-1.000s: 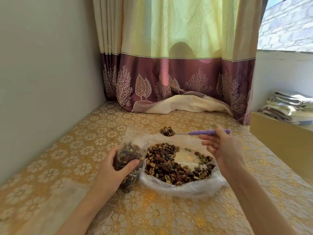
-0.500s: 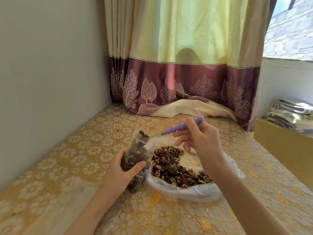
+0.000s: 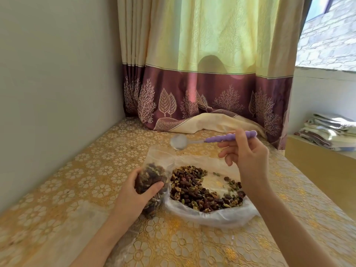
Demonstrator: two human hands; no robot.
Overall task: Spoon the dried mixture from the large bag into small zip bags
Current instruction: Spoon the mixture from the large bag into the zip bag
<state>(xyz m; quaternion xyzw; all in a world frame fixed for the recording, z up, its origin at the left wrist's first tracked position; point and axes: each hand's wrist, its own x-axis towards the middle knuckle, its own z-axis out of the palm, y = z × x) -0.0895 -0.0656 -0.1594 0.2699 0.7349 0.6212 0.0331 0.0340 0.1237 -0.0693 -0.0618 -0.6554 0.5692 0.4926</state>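
My left hand (image 3: 133,197) grips the small bag (image 3: 152,180), fingers (image 3: 154,186) and thumb curled round its filled lower part; the bag stands upright on the worktop (image 3: 77,180), its clear mouth open above the mix. It touches the left edge of the large bag (image 3: 210,214), which lies opened out flat with the dried mix (image 3: 194,189) heaped mostly on its left and front, a bare patch of plastic in the middle. My right hand (image 3: 246,157) pinches the purple handle of the spoon (image 3: 229,137) between thumb and forefinger, the other fingers loosely curled below. The spoon is held level above the far edge of the large bag, its bowl empty and pointing left, near the small bag's mouth but apart from it. A curtain (image 3: 202,74) hangs behind.
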